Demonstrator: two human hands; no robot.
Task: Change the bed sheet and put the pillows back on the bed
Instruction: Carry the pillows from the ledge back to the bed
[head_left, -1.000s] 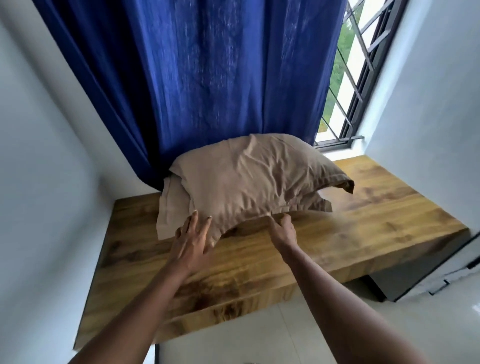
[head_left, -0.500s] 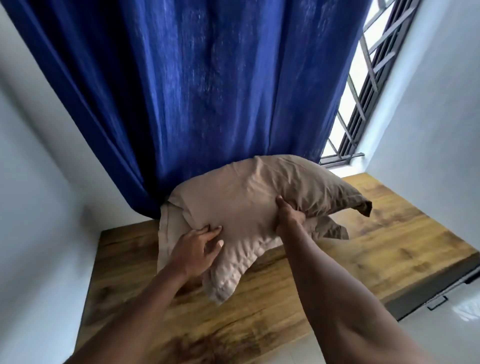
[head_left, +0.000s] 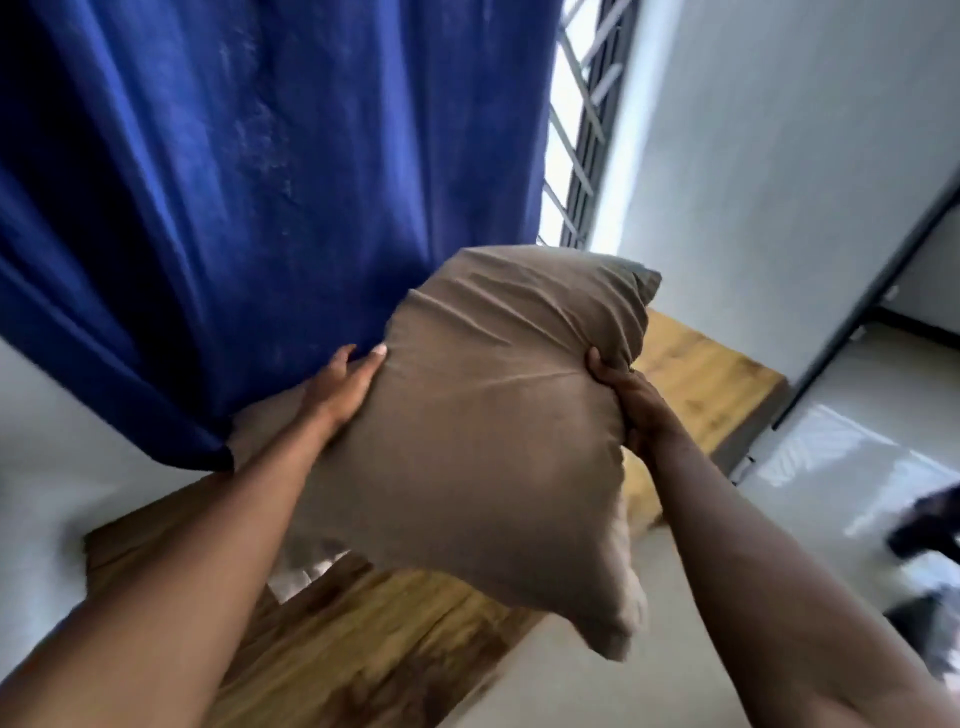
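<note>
blue curtain (head_left: 234, 182) hangs behind the wooden bench (head_left: 701, 374) | we hold the brown pillow (head_left: 467, 441) up above the bench | left hand (head_left: 337, 389) flat, fingers straight, pressing its side | right hand (head_left: 626, 400) curled, gripping its other edge | no bed or sheet seen; we think the pillow must yet go on the bed

The pillow (head_left: 467, 441) is at centre, above the desk (head_left: 701, 374), with the left hand (head_left: 337, 395) on its 9 o'clock edge and the right hand (head_left: 628, 400) on its 3 o'clock edge. Behind, the curtain (head_left: 234, 182) hangs at 11 o'clock, the window (head_left: 576, 130) at 1 o'clock.
</note>
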